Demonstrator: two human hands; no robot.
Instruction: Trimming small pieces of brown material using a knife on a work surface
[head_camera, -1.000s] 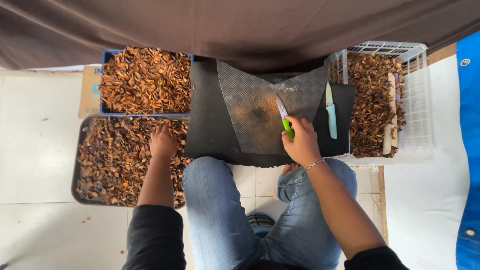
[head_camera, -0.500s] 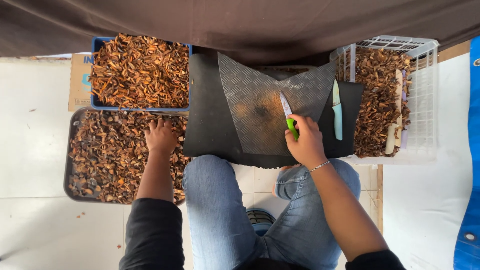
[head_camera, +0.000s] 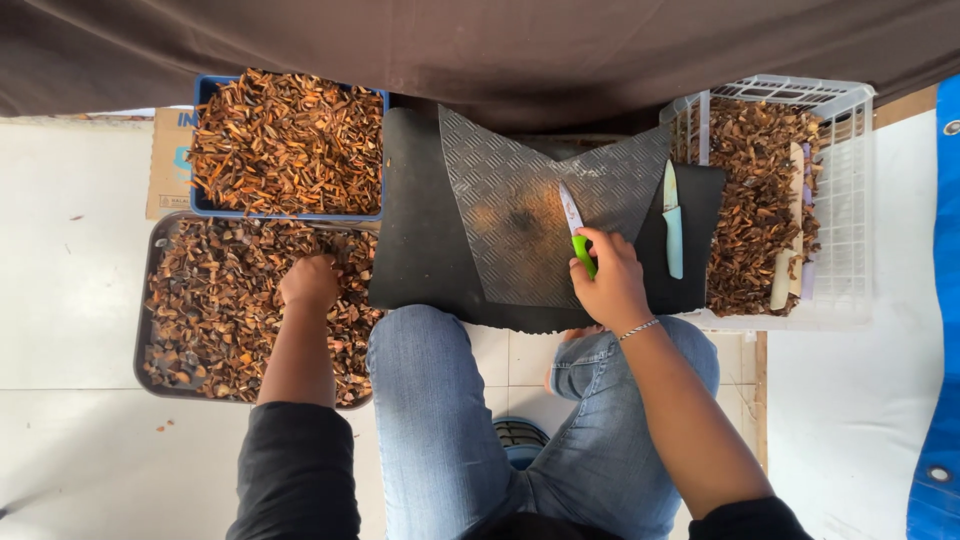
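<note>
My right hand (head_camera: 608, 285) grips a small knife with a green handle (head_camera: 577, 237), its blade pointing away over a black ribbed rubber mat (head_camera: 520, 215) that lies across my lap. My left hand (head_camera: 308, 283) is down in a dark metal tray (head_camera: 144, 330) heaped with brown dried husk pieces, fingers curled into the pile; whether it holds a piece is hidden. A second knife with a pale teal handle (head_camera: 673, 220) lies on the mat's right side.
A blue crate (head_camera: 205, 95) of orange-brown husk strips sits beyond the tray, on cardboard. A white plastic basket (head_camera: 850, 190) of brown pieces stands at right. A dark cloth hangs across the top. The floor is white tile, with blue tarp at far right.
The view has shifted slightly. My left hand has stayed in the tray's pile, and my right hand keeps the green knife over the mat.
</note>
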